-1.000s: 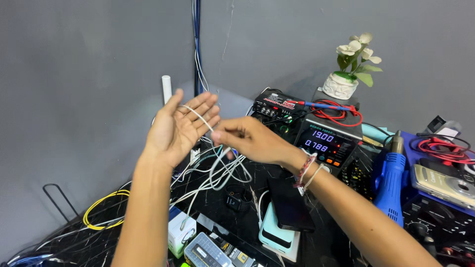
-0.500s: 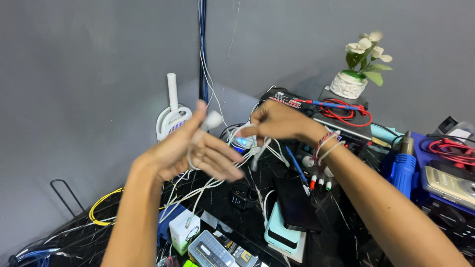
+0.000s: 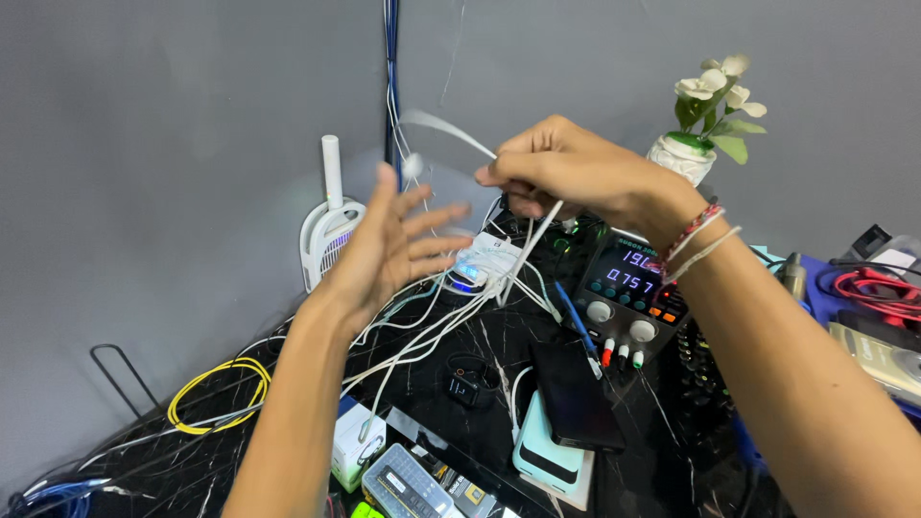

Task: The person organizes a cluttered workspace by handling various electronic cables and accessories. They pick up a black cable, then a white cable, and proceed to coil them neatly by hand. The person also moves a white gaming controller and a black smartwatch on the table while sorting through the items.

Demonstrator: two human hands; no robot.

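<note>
- While the left hand [image 3: 389,251] is spread wide open, palm up and holding nothing, a blurred white cable [image 3: 451,128] arcs just above its fingertips.
- The right hand [image 3: 566,173] has a narrow pinch grip closed on that cable, up over the black marble surface [image 3: 499,350].
- A bench power supply [image 3: 628,288] sits right below the right wrist, with a dark phone [image 3: 574,395] nearer the camera.
- A yellow wire coil [image 3: 219,393] lies off to the left.

Cluttered black marble-patterned bench [image 3: 192,470]

White cables [image 3: 422,336] tangle at its centre; a yellow cable coil [image 3: 216,393] lies at nine o'clock, a dark phone [image 3: 576,393] at three, a power supply [image 3: 628,288] at one, perhaps a screwdriver-bit case [image 3: 408,484] at six.
</note>
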